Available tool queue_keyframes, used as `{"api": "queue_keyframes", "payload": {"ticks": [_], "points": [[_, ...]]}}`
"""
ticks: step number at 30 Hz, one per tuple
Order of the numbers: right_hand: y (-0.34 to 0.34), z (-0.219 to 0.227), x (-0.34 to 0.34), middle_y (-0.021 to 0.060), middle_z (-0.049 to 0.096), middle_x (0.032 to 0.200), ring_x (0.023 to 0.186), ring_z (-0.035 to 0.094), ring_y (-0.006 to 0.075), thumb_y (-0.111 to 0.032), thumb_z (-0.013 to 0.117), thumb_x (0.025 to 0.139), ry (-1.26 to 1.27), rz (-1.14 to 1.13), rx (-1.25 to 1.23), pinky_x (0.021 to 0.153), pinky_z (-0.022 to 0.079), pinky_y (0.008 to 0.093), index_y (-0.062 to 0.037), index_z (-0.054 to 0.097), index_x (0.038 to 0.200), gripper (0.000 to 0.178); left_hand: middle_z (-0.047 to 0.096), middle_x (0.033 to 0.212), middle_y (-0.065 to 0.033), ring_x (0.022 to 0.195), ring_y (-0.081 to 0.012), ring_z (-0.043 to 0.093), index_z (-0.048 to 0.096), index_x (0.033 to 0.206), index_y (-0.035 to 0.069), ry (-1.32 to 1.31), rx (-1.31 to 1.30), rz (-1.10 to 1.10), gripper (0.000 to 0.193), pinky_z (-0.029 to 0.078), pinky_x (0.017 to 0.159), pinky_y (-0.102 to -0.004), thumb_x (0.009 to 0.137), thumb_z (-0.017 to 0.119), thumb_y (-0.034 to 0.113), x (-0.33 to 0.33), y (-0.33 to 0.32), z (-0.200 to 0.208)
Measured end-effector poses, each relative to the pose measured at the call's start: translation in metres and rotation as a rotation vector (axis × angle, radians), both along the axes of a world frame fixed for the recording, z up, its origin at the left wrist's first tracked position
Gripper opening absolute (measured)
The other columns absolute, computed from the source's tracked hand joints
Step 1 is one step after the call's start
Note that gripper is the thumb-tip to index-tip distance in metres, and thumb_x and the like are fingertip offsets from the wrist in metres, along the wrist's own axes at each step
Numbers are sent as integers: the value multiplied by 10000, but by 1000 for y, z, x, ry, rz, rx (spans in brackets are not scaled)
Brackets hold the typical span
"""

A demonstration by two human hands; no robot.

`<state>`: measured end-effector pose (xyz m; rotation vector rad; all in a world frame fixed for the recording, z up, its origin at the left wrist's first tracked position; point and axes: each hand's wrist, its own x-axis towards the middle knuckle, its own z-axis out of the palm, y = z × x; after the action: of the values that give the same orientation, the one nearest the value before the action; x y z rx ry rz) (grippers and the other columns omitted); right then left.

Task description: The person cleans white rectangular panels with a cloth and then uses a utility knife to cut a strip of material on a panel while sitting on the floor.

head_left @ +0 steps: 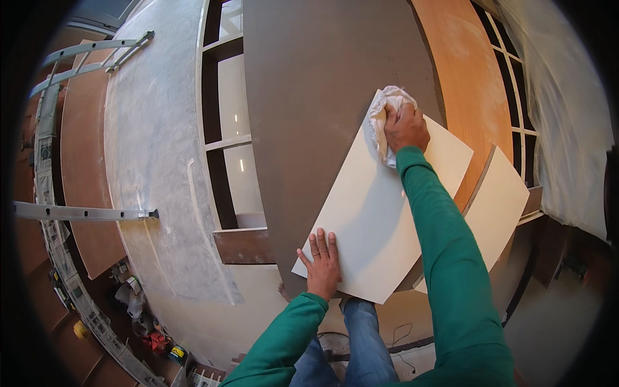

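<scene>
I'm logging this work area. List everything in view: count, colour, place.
White panel: one, white, centre.
White cloth: one, white, atop that panel.
Second white panel: one, white, right.
Large board: one, grey-brown, upper centre.
Narrower board: one, orange, upper right.
Open frames: two, dark with pale edges, flanking boards.
Plastic sheet: one, whitish, far right.
Ladder parts: count unclear, silvery, left.
Floor covering: one, greyish, left.
Flat panel: one, brown, far left.
Small items: several, mixed colours, lower left.
Left hand: one, bare, on white panel.
Right hand: one, bare, on white cloth.
Sleeves: two, green, lower centre.
Jeans: one pair, blue, bottom.
</scene>
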<state>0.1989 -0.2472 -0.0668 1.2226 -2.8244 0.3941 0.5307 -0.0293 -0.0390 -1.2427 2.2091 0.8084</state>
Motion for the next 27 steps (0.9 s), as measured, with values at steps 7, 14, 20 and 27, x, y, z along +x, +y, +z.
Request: {"api": "queue_keyframes", "payload": {"ticks": [7,14,20,27], "points": [[23,-3,23,216,676,1111,1029,692,431,-585,568,1016,-26,-3,109,845,583,544,-93,600,1116,503,3,1767,-241,1631,-448,44,23,1699,46,50,-228,33,1385,160,1190,-802,659,931,159,-2,10,-13],[203,0,181,175,602,958,873,668,395,-477,665,991,-159,369,79,743,576,500,-77,583,937,412,34,1746,-295,1609,-475,139,16,1676,-20,33,-7,466,1520,233,1211,-732,592,1001,386,32,14,17],[91,-11,125,156,636,988,900,687,379,-508,644,997,-19,280,61,735,584,506,-94,587,963,419,4,1723,-349,1593,-520,139,-31,1666,-43,38,-44,464,1502,186,1219,-735,625,1003,276,23,22,6],[-37,-12,41,183,682,1137,1034,712,417,-654,555,1000,-22,58,89,846,587,536,-132,635,1090,535,51,1703,-391,1586,-514,186,10,1650,-97,-131,-3,407,1436,207,1229,-712,671,977,311,14,10,18]]}}
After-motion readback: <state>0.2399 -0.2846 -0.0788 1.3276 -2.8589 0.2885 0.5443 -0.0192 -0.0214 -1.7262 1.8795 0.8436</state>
